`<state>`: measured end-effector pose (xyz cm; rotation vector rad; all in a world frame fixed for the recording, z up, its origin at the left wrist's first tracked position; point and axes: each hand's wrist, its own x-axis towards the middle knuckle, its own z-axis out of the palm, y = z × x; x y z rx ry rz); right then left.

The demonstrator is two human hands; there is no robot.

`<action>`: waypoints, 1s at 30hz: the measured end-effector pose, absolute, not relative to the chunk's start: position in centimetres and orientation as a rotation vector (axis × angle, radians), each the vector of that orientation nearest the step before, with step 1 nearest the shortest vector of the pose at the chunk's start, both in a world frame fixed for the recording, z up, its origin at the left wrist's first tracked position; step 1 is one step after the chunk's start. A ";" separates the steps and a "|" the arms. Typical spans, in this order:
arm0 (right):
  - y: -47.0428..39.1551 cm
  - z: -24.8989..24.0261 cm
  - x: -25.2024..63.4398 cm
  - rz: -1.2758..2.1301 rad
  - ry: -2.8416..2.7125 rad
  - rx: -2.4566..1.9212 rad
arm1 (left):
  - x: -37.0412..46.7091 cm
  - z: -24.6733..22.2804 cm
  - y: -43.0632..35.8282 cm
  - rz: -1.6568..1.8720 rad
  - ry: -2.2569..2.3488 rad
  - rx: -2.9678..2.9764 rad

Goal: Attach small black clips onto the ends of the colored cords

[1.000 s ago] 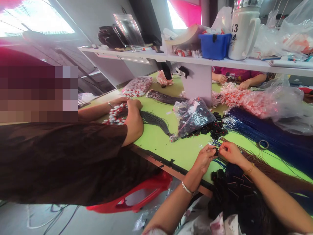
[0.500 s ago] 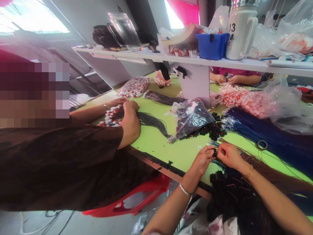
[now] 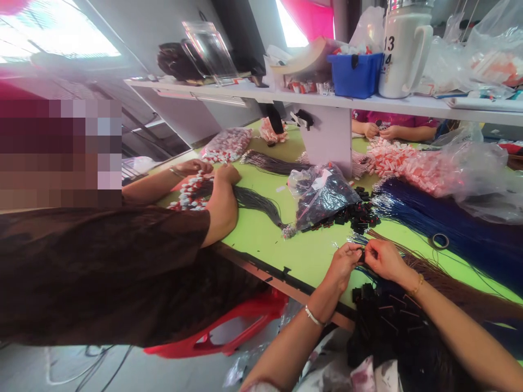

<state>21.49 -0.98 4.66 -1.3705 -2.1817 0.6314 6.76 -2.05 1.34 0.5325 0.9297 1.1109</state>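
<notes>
My left hand [image 3: 343,265] pinches a small black plastic connector housing [image 3: 361,255] between thumb and fingers. Right against it, my right hand [image 3: 384,259] is closed in a pinch; what lies between its fingertips is hidden. Blue wires [image 3: 366,272] run just below both hands. Under my right wrist lies a heap of finished-looking black connectors [image 3: 392,310] near my lap. Brown wires [image 3: 445,283] stretch away to the right. Loose black housings [image 3: 362,218] spill from a clear plastic bag [image 3: 322,190] beyond my hands.
A thick bundle of blue wires [image 3: 441,223] lies at right, with a tape ring [image 3: 439,241] on it. A co-worker's hands [image 3: 224,177] handle red-and-white connectors at left. Another person's hands [image 3: 379,132] show beneath the shelf [image 3: 261,97]. A red stool [image 3: 229,326] stands below.
The black housing is turned slightly between my fingertips, and my hands stay close together. The co-worker's far hand at left has lifted a little off the connectors.
</notes>
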 end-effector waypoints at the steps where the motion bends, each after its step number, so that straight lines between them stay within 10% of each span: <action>1: -0.8 4.6 21.7 0.674 -2.169 -1.362 | 6.8 1.5 -2.1 1.101 0.948 0.537; 16: 0.2 4.5 19.6 0.651 -2.425 -1.593 | 11.1 9.5 -10.6 0.832 0.503 1.700; 23: -0.2 4.0 19.9 0.606 -2.525 -1.569 | 3.6 5.9 -1.1 1.124 1.473 1.760; 30: -0.3 4.4 20.6 0.698 -2.406 -1.496 | 0.0 2.4 5.5 0.602 2.004 2.127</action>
